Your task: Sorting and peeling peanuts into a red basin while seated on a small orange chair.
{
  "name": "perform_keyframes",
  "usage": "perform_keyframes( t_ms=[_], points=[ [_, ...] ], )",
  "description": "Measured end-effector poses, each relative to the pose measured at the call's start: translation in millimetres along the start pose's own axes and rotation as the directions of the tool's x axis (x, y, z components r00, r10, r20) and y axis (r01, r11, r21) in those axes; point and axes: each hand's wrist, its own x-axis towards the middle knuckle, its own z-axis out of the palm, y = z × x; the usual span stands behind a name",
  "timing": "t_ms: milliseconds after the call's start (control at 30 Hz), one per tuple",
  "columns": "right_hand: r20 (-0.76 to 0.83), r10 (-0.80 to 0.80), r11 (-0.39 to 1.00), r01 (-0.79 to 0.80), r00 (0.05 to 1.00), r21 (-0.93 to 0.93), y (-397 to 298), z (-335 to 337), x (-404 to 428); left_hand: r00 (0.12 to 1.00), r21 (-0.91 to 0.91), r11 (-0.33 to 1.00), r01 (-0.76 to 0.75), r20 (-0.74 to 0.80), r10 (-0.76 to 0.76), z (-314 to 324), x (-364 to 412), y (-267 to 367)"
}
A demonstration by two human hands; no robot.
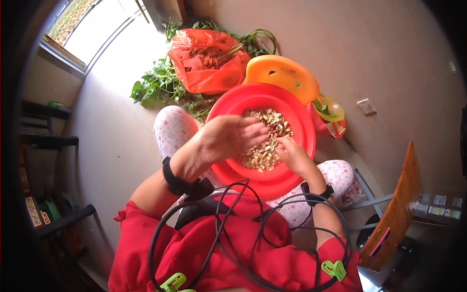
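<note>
A red plastic basin (261, 182) stands between my knees. Peanuts and broken peanut shells (264, 151) lie in it, with a few reddish kernels showing. My left hand (233, 137) is held over the basin's left side. Its palm is turned up into view, the fingers are stretched out, and nothing rests on it. At the right edge of the peanut heap is my right hand (293, 155), with fingers bent and thumb near the forefinger. Whether a peanut sits between those fingertips is too small to see.
Beyond the basin are an orange plastic stool (282, 75), a red plastic bag (209, 62) of roots or pods, and leafy green stems (160, 82). A yellow bowl (332, 108) is at the right. Black cables (219, 233) loop across my lap. A wooden board (392, 211) leans at far right.
</note>
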Motion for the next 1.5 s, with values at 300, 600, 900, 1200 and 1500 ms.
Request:
perform_keyframes(
  t_ms=[300, 600, 900, 1200, 1500],
  points=[
    [0.083, -0.017, 0.997, 0.011, 0.996, 0.074, 9, 8, -3, 0.976, -0.378, 0.916, -0.134, 0.107, 0.187, 5, 29, 39],
    [0.135, 0.091, 0.899, -0.14, 0.987, 0.415, -5, 20, -17, 0.977, -0.51, 0.841, -0.181, 0.008, 0.215, -17, 54, 44],
    [0.291, -0.222, 0.486, -0.153, 0.93, 0.861, -99, 26, -22, 0.946, -0.63, 0.714, -0.307, -0.119, 0.302, 6, 102, 38],
    [0.336, -0.148, 0.331, -0.273, 0.93, 0.903, -100, 34, -26, 0.647, 0.072, 0.655, -0.752, -0.108, 0.754, 13, 114, 6],
    [0.341, -0.1, 0.267, -0.305, 0.935, 0.914, -108, 32, -33, 0.299, 0.778, -0.556, -0.293, 0.627, 0.719, 8, 109, -18]
  ],
)
